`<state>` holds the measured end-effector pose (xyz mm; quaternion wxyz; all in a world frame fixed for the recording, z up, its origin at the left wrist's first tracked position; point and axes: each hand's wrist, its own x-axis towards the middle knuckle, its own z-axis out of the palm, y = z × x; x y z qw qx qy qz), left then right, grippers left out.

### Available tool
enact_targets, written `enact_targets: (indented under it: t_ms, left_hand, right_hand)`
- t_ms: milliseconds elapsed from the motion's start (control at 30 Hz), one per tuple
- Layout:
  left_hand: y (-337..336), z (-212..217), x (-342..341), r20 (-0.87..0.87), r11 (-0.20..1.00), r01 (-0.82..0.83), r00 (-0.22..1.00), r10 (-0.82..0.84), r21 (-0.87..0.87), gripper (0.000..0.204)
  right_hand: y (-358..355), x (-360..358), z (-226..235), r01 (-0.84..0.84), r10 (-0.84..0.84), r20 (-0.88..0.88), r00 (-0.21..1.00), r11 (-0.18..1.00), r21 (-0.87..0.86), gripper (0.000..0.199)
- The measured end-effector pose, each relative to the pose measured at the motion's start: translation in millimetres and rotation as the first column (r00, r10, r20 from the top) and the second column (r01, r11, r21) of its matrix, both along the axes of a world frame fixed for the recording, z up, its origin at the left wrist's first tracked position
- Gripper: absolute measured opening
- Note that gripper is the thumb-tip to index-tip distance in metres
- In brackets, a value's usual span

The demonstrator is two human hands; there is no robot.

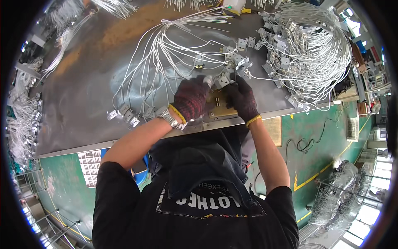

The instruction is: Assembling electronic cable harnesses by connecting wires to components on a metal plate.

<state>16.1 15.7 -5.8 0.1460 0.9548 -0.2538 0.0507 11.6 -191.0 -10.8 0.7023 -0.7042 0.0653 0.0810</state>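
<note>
Both hands wear dark red and black knitted gloves with yellow cuffs, and they meet at the table's front edge. My left hand (191, 98) is closed, its fingertips around a small whitish round fitting (208, 81). Close beside it, my right hand (243, 99) has its fingers bent in at a small silver metal bracket (223, 80); its grip is partly hidden. Below the bracket, between my hands, lies a brass-coloured plate (224, 111) with small pegs. More brackets with white wires (241, 61) lie just beyond my right hand.
A loose bundle of white wires (159, 52) fans across the grey metal table (78, 108). To the right is a large heap of wired brackets (306, 54). Several brackets (124, 115) lie left of my left forearm. A black cable (306, 144) is on the green floor.
</note>
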Motion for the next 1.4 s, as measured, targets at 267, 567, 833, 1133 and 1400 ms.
enact_targets:
  t_ms: [267,567,833,1133,1400]
  left_hand:
    - [0,-2,3,-0.058,0.995,0.097,0.994,-0.095,0.035,0.06]
    - [-5,-6,3,-0.051,0.965,0.26,0.965,-0.259,0.023,0.063]
    - [2,-13,0,-0.066,0.971,0.198,0.976,-0.208,-0.134,0.068]
    - [2,-23,8,-0.033,0.973,0.196,0.979,-0.202,-0.123,0.063]
    - [-12,-24,11,-0.032,0.973,0.216,0.975,-0.219,-0.082,0.061]
  right_hand:
    - [6,-24,4,0.044,-0.045,-0.017,0.999,0.999,-0.029,0.022]
    - [-1,-44,1,-0.05,0.068,0.045,0.997,0.946,-0.319,0.025]
    - [13,-50,21,-0.08,0.119,0.103,0.988,0.943,-0.324,0.028]
    - [23,-64,8,-0.122,0.118,-0.034,0.992,0.979,-0.165,0.024]
    - [6,-63,2,-0.164,0.204,0.133,0.97,0.951,-0.261,0.025]
